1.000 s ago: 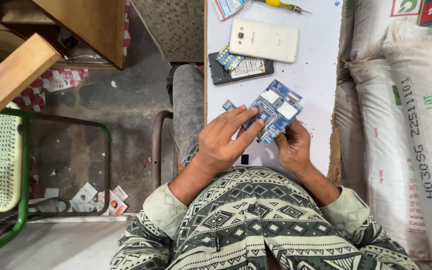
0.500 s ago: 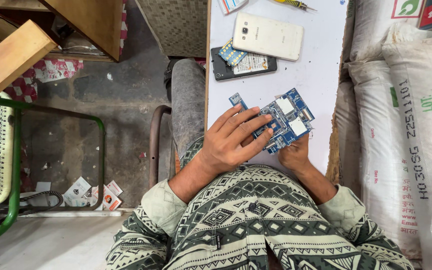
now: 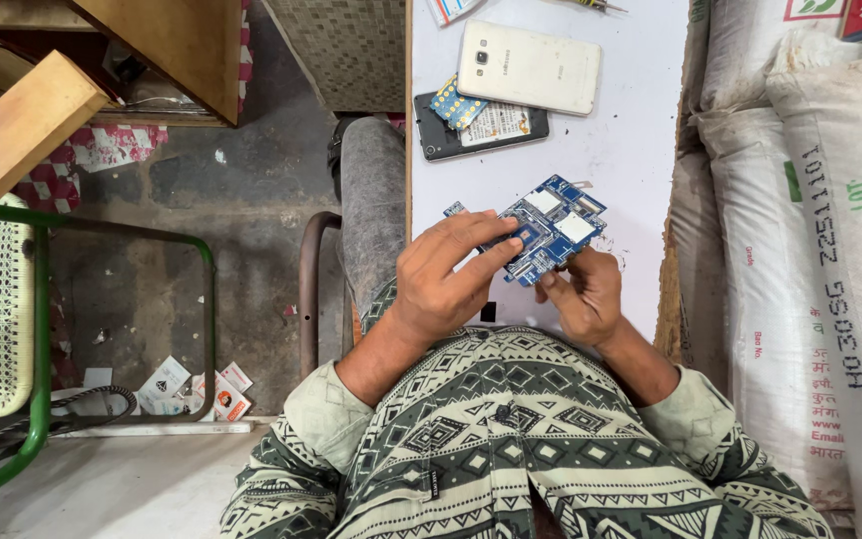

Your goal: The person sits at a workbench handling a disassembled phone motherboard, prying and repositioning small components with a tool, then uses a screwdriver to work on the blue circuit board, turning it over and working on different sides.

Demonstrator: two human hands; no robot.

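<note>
Since the earlier frame, circuit board sat slightly higher over white table | left hand fingers closed across it | right hand apparently pinching its lower edge | risk: board slipping onto table, components knocked, if pinch loosened

Between the fingers of the left hand sits a blue circuit board, matt laminate dotted with dull silvery metal shields. Beyond the fingertips lies a white phone, its plastic back smooth with a slight sheen, and a black phone, glossy. The white tabletop looks smooth, scuffed. Right of the fingers, woven sacks, coarse and matt.
</note>
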